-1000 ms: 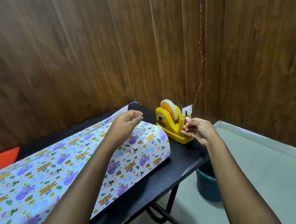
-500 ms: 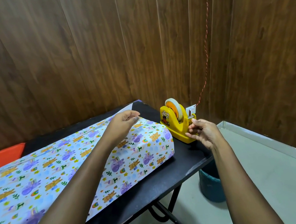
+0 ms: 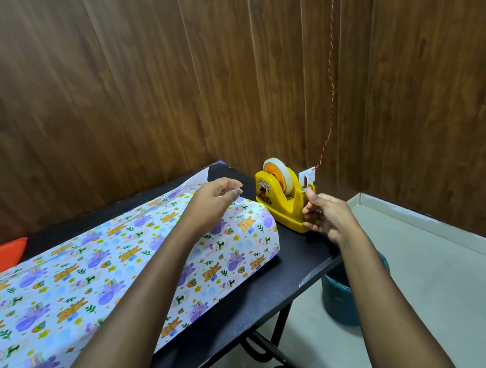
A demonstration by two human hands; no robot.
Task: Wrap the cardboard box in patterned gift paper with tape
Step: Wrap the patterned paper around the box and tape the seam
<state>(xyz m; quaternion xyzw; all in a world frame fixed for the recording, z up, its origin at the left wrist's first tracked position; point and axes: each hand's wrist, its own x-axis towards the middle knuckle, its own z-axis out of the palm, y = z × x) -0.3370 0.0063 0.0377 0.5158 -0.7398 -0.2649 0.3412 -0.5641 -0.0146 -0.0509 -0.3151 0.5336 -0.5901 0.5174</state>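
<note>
While left hand (image 3: 213, 200) rests relaxed on paper (image 3: 91, 265), right hand (image 3: 328, 217) pinches tape (image 3: 287, 178) (one dispenser (image 3: 282, 214)).

Left hand (image 3: 216, 199) hovers, loosely curled; right hand (image 3: 328, 216) pinches tape (image 3: 310, 196).

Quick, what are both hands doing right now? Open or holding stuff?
Left hand: open, resting on the gift paper, fingers loose.
Right hand: closed, pinching the tape end at the yellow dispenser.
</note>
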